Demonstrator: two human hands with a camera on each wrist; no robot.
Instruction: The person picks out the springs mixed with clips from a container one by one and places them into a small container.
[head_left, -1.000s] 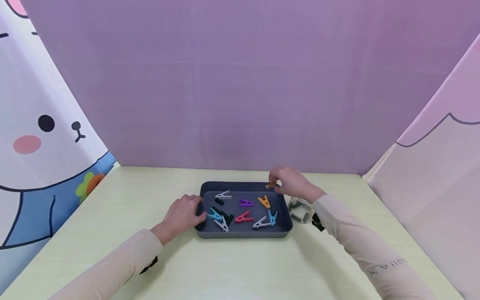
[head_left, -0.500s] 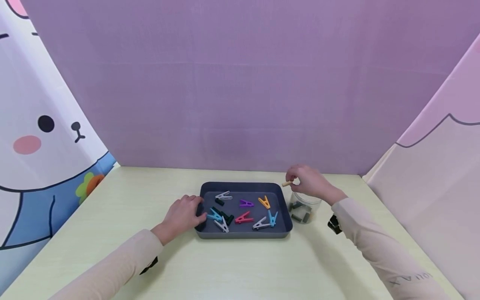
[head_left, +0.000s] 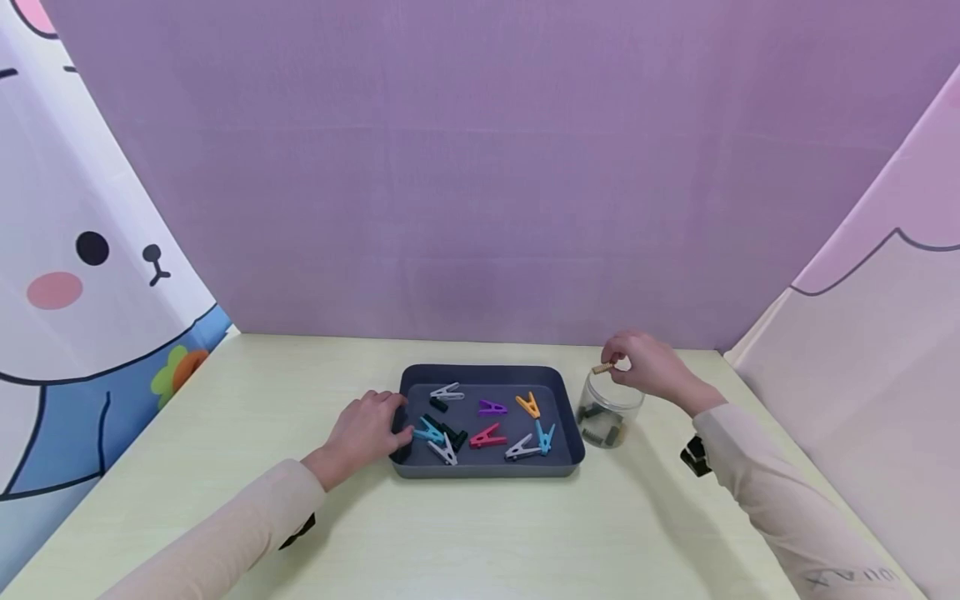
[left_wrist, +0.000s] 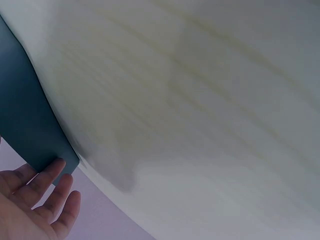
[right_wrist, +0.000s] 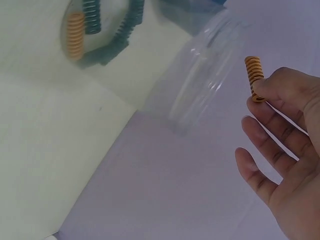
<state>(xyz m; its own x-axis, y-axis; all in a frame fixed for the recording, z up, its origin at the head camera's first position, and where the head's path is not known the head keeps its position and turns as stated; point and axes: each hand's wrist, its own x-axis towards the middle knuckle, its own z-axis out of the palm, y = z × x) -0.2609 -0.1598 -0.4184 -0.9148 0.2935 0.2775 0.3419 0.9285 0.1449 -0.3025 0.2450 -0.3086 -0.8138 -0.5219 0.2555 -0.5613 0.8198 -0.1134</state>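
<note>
My right hand [head_left: 648, 367] pinches a small orange-yellow coil spring [right_wrist: 254, 78] between thumb and index finger, the other fingers spread loosely. The spring is just over the mouth of a clear jar [head_left: 634, 408], at its left rim. Dark green springs [right_wrist: 119, 37] and one orange spring [right_wrist: 75, 36] lie inside that jar. My left hand [head_left: 365, 429] rests on the left edge of a dark grey tray [head_left: 487, 470], thumb and fingertips at its rim. Several clips lie in the tray, including a red clip [head_left: 487, 436], a purple clip [head_left: 492, 407] and an orange clip [head_left: 528, 404].
Also in the tray are light blue clips [head_left: 545, 437], white clips [head_left: 444, 451] and small dark green springs [head_left: 459, 439]. The jar stands close beside the tray's right wall. A pale table [head_left: 480, 533] meets a purple cloth backdrop [head_left: 480, 183] behind.
My right hand has carried the spring rightward from above the tray's back right corner to the jar's mouth. The left hand and tray have stayed put.
</note>
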